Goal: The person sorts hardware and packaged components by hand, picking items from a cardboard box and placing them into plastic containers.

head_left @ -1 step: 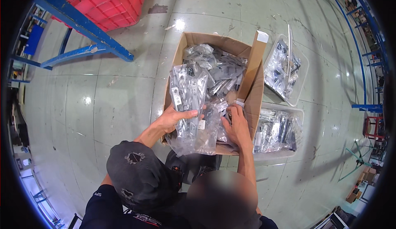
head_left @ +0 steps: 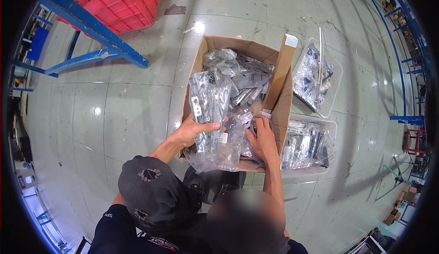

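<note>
An open cardboard box point(head_left: 238, 42) stands on the green floor, filled with several clear plastic bags of metal parts point(head_left: 242, 78). My left hand point(head_left: 194, 131) grips a long bundle of clear bags point(head_left: 209, 99) at the box's near left side, with the bundle hanging over the front edge. My right hand point(head_left: 260, 139) is inside the box at its near right, fingers curled around a small clear bag point(head_left: 249, 119). One box flap point(head_left: 280, 68) stands upright on the right side.
Two clear plastic tubs with bagged parts sit right of the box, one far point(head_left: 330, 89) and one near point(head_left: 333, 130). A red crate point(head_left: 119, 2) and a blue metal frame point(head_left: 91, 29) are at the upper left. My bent knee point(head_left: 155, 194) is just below the box.
</note>
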Motion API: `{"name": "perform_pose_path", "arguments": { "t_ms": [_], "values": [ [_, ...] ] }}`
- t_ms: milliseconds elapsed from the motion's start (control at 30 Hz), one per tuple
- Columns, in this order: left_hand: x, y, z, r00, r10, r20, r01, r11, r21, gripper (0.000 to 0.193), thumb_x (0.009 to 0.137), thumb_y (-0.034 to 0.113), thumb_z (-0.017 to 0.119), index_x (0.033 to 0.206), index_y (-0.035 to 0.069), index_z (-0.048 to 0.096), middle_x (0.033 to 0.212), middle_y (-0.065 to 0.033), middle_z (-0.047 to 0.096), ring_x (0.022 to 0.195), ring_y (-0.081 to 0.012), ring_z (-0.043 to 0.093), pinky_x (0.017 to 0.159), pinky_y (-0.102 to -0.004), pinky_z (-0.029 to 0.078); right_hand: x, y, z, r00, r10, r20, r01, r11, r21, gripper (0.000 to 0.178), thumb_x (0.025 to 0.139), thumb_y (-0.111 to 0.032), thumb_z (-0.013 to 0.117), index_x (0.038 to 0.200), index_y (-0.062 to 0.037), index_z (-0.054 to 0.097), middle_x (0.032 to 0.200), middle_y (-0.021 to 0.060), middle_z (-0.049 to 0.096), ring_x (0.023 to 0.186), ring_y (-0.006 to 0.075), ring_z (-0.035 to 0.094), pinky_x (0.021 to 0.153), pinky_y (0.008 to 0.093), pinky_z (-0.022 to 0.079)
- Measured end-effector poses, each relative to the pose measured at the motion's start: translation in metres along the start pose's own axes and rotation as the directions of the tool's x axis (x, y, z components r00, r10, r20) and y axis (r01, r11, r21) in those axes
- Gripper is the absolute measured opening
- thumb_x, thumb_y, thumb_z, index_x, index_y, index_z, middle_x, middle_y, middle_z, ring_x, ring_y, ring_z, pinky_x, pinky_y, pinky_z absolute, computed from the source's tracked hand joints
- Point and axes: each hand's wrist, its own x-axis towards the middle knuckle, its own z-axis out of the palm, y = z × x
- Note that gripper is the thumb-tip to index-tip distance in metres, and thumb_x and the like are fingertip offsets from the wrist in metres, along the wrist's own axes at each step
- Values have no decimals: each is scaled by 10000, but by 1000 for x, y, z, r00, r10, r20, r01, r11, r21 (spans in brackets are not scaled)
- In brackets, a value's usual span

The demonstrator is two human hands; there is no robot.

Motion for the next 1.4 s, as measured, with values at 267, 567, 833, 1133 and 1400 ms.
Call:
{"name": "perform_pose_path", "arguments": {
  "t_ms": [267, 567, 833, 1133, 1400],
  "values": [
    [0, -5, -2, 999, -10, -54, 13, 998, 67, 489, 786, 80, 745, 1220, 27, 526, 1101, -109, 642, 961, -231, 647, 837, -409, 530, -1, 0, 0, 1000, -1, -7, 1, 1000, 19, 328, 816, -120, 645, 1081, -10, 487, 1189, 176, 483, 1019, 423, 534, 836, 480, 459],
    [1, -4, 0, 999, -40, 0, 40, 999, 14, 481, 827, 153, 718, 1241, 19, 513, 1112, -128, 640, 974, -218, 645, 845, -384, 535, -1, 2, 1, 1000, -8, -8, 8, 1000, 5, 327, 819, -125, 643, 1081, -7, 486, 1190, 179, 483, 1020, 429, 534, 843, 481, 454],
    [14, -15, -7, 946, -160, -282, 136, 985, -103, 495, 804, 304, 753, 1145, 11, 545, 931, -84, 627, 776, -178, 645, 672, -336, 554, 7, 2, 0, 998, -61, -7, 58, 979, -196, 273, 821, -164, 641, 1001, 17, 545, 1119, 179, 540, 1026, 402, 547, 853, 467, 448],
    [22, -17, -4, 946, -210, -248, 194, 977, -86, 463, 769, 254, 781, 1112, 24, 573, 903, -58, 593, 740, -181, 638, 621, -337, 552, 113, 28, 37, 901, 405, -156, -344, 885, 312, 455, 854, -292, 635, 1153, 39, 544, 1089, 197, 642, 958, 297, 624, 858, 377, 465],
    [16, -13, -2, 933, -205, -297, 184, 978, -96, 468, 773, 258, 779, 1122, 26, 571, 927, -53, 573, 752, -182, 637, 646, -335, 556, 144, -10, 42, 812, 582, 50, -357, 427, 831, 668, 883, -596, 493, 1154, 13, 542, 984, 121, 592, 793, 209, 622, 634, 329, 476]
  ]
}}
